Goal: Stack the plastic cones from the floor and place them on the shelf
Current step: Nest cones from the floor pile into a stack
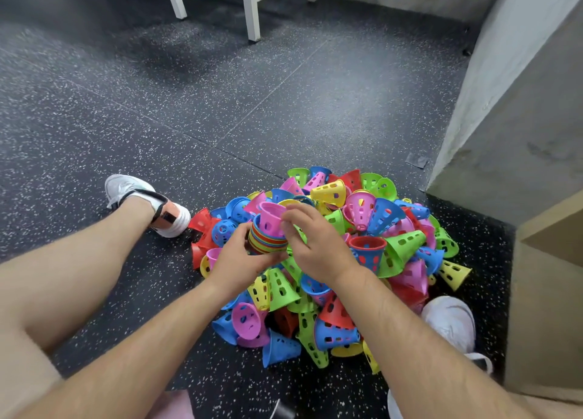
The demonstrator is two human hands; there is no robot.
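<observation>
While my left grip [243, 259] holds the stack [268, 243] and my right grip [318, 245] pinches a pink cone [270, 218], the pile [383, 217] lies between my shoes [142, 202], near a wall [504, 119].

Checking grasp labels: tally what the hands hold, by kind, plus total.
Cone stack, in left hand: 1
Pink cone, in right hand, on top of stack: 1
Total: 2
Floor pile: too tangled to count.
</observation>
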